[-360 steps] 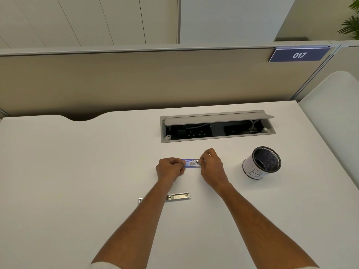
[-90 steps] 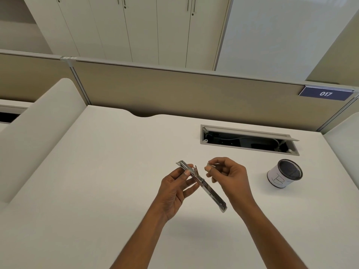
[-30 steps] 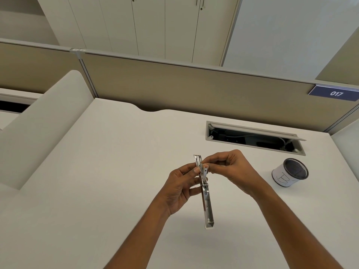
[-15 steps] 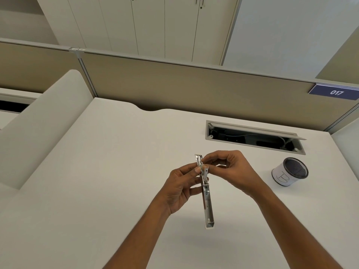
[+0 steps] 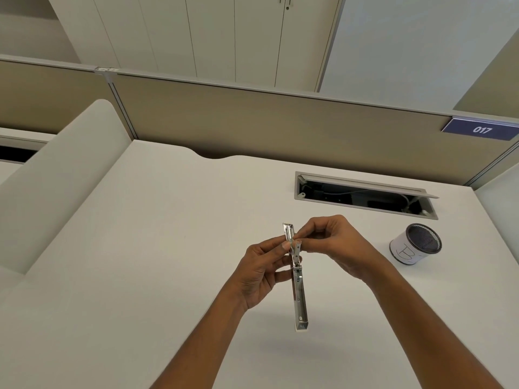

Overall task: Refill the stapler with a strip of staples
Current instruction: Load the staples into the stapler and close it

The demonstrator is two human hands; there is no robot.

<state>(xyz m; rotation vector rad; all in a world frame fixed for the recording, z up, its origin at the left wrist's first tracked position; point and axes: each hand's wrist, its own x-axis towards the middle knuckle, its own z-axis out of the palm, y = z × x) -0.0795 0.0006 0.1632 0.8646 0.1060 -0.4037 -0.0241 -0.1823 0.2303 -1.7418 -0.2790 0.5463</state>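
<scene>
Both hands are up at centre frame with the stapler (image 5: 299, 299) between them, clear of the bench (image 5: 140, 262). The stapler is hinged open into one long metal strip, near vertical in the picture. Its far end is up by the fingertips and its near end hangs free below both hands, with its shadow on the bench at lower centre. Left hand (image 5: 262, 272) grips it around the hinge, thumb on the camera side, fingers curled against it lower down. Right hand (image 5: 335, 245) comes in from the right with thumb and forefinger pinched shut on the stapler's upper section, just beside the left thumb, other fingers curled. What sits inside that pinch is too small to tell. Right of the hands a white pen cup (image 5: 415, 244) with dark mesh inside stands on the bench, well apart from the stapler. Above it is a cable hatch (image 5: 365, 195) set in the bench, lid propped open, cables visible. A beige partition (image 5: 252, 124) runs along the back, with a blue "017" plate (image 5: 481, 130) at upper right. White cabinets (image 5: 224, 37) are at top of frame.
</scene>
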